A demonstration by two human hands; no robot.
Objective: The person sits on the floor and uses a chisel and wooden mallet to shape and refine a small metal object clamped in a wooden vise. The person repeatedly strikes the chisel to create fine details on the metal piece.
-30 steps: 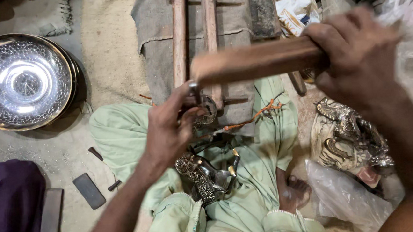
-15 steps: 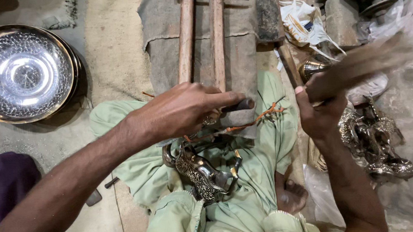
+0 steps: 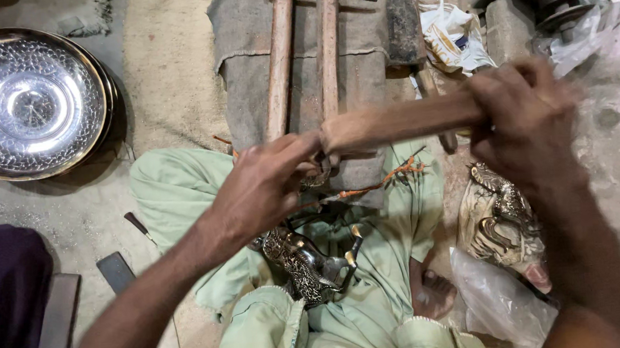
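Observation:
My right hand grips a wooden mallet held level, its blunt end close to my left hand. My left hand is closed around a small tool or metal part above a dark ornate metal figure that rests on my lap between my pale green trouser legs. What the left fingers pinch is mostly hidden. An orange cord lies just right of the left hand.
Two wooden bars lie on grey sacking ahead. A hammered metal bowl sits at the far left. Another ornate metal piece lies in plastic wrap at the right. A dark flat stone and a small chisel lie on the floor.
The mallet has swung back up from the lower right to level above the work. My left hand has stayed over the metal figure.

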